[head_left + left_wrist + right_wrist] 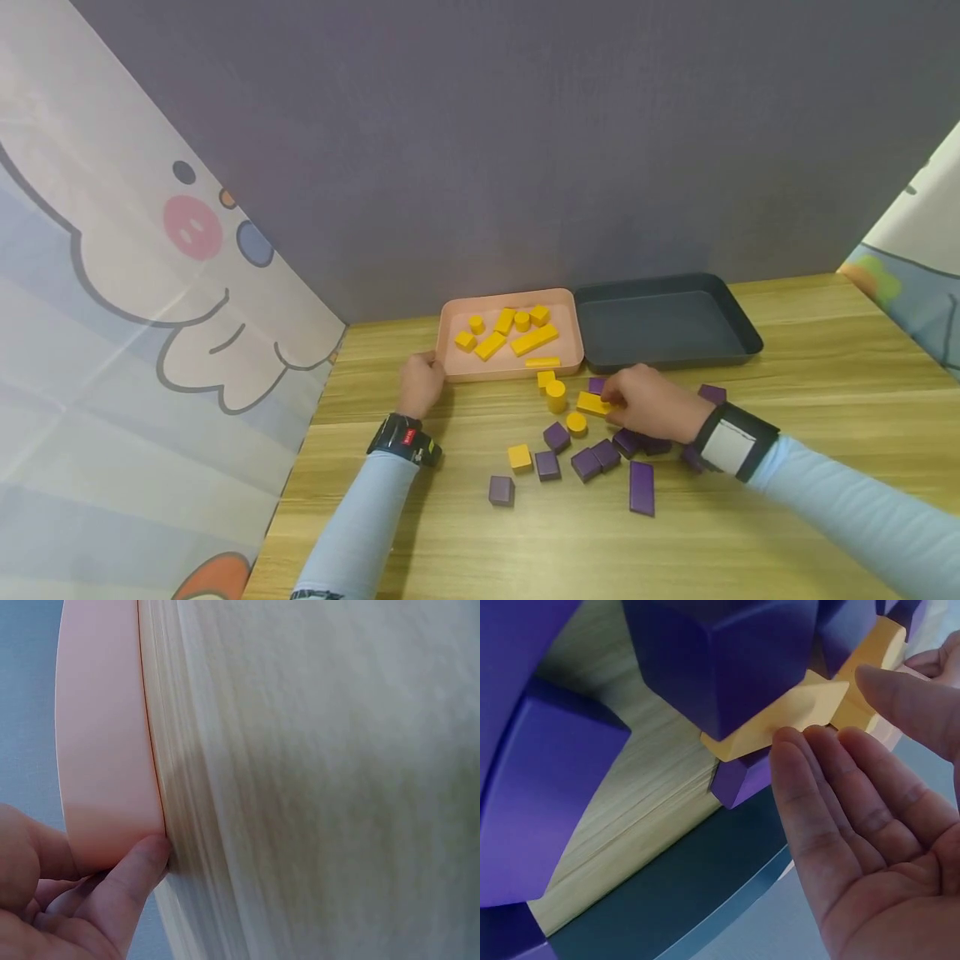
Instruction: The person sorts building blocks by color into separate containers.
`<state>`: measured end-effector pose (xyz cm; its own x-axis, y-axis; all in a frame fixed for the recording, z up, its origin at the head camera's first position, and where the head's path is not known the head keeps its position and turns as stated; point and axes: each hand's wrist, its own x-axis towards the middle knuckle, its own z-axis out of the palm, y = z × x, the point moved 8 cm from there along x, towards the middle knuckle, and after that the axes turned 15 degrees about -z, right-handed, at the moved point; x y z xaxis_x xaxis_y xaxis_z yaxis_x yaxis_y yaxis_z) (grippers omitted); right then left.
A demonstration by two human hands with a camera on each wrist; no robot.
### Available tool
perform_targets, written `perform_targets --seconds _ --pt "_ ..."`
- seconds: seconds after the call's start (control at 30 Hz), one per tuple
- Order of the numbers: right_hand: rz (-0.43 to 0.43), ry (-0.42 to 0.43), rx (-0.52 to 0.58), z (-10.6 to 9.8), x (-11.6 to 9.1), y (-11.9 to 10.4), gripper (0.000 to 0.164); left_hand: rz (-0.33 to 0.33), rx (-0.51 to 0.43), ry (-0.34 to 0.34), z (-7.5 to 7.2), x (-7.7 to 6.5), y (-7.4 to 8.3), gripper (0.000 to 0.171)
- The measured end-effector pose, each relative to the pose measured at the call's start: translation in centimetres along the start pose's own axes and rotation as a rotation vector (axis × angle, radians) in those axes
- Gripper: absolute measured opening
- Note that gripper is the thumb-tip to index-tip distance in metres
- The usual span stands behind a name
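Note:
My left hand (421,386) holds the near left corner of a pink tray (447,367). Close up in the left wrist view, the thumb and fingers are at the corner of the tray's wall (105,750). Several yellow blocks lie inside the tray, among them a long bar (535,340). Over the table, my right hand (651,404) has its fingertips right at a flat yellow rectangular block (591,404). The right wrist view shows the thumb apart from the fingers, which are fairly straight beside that yellow block (780,720). A purple block (742,778) lies next to it.
A dark tray (667,325) stands against the pink one, by the grey wall (525,150). Several purple blocks, including a flat rectangle (642,488) and a cube (502,491), are scattered in front, with a yellow cube (520,458) and a yellow cylinder (556,396).

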<state>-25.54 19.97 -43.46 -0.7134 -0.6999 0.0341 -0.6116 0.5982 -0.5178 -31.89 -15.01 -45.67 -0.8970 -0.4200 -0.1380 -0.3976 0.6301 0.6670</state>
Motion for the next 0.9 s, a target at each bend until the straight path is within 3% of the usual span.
perform_targets --seconds 0.33,0.9 --pt "0.011 0.007 -0.048 0.31 0.23 0.07 0.016 -0.016 0.009 -0.011 0.06 0.0 -0.09 0.038" --pt "0.043 -0.027 -0.162 0.94 0.47 0.23 0.02 0.011 -0.01 0.003 -0.01 -0.22 0.1 0.039"
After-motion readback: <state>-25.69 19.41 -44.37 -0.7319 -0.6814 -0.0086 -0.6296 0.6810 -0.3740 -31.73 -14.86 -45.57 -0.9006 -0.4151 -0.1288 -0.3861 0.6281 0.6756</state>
